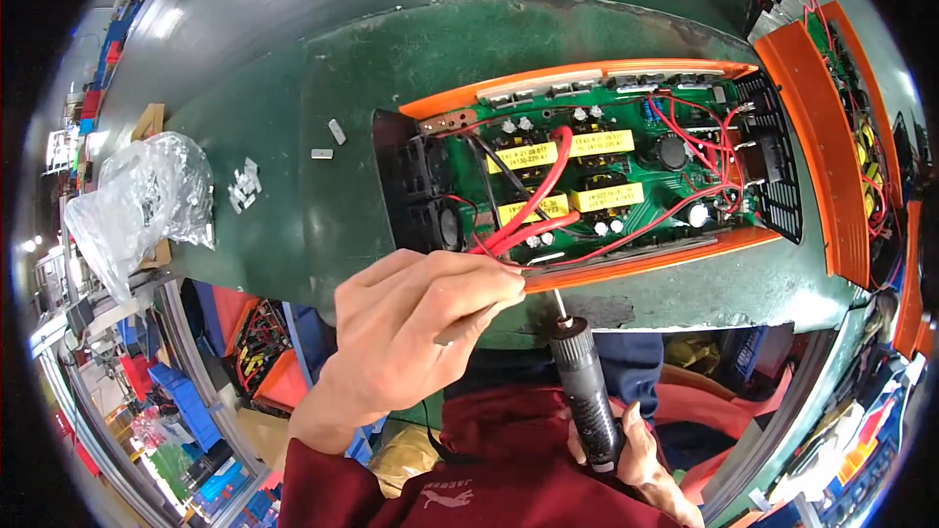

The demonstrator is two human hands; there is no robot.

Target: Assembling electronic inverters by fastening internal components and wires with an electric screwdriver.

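Observation:
An orange metal case (665, 246) lies open on the green worktop, with a green circuit board (655, 171), yellow-labelled transformers (606, 198) and thick red wires (548, 186) inside. A black fan (448, 230) sits at its left end. My left hand (406, 328) is at the near left edge of the case, fingers curled together by the red wires; what its fingertips hold is hidden. My right hand (636, 455) grips the rear of a black electric screwdriver (585, 386). The screwdriver's bit points up against the near orange side wall, just right of my left fingertips.
At left lie a clear plastic bag (147, 196), a small pile of pale pieces (245, 186) and two small grey blocks (322, 154). Another orange case (817, 137) with wiring stands close at right. Blue bins (186, 406) and more orange units sit below the worktop at left.

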